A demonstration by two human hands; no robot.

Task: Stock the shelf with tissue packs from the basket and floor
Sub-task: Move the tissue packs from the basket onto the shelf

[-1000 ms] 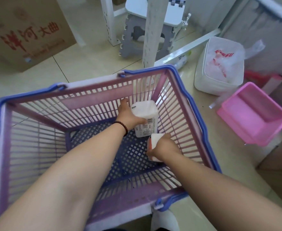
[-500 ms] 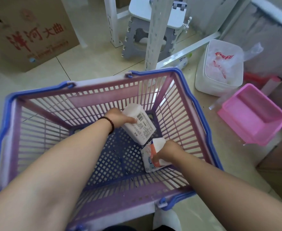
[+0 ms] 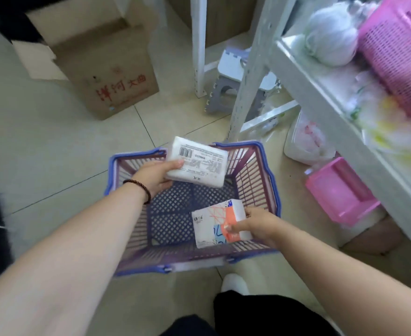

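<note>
While the left hand [image 3: 154, 177] pinched one short end of a white tissue pack [image 3: 197, 163], thumb on its barcoded face and fingers curled beneath, the right hand [image 3: 255, 226] gripped a second pack [image 3: 214, 223], printed with orange and blue, its thumb pressed on the orange band and the other fingers wrapped behind the pack's right edge. Both packs were held in the air above the basket [image 3: 260, 175], the white one over its far rim, the printed one over its near right corner. A dark beaded bracelet [image 3: 140, 187] circled the left wrist. The basket, purple with blue rims and a blue mesh bottom, stood on the tiled floor [image 3: 54, 154] with nothing visible inside. To its right stood the pale shelf [image 3: 321, 86], carrying a pink mesh bin [image 3: 398, 52] and a bagged white bundle [image 3: 330, 37]. Under the shelf lay a pink tray [image 3: 340, 195] and a white lidded tub [image 3: 304, 144]. Farther off sat a grey folding stool [image 3: 228, 78] and a cardboard box [image 3: 110, 76] with red lettering.
</note>
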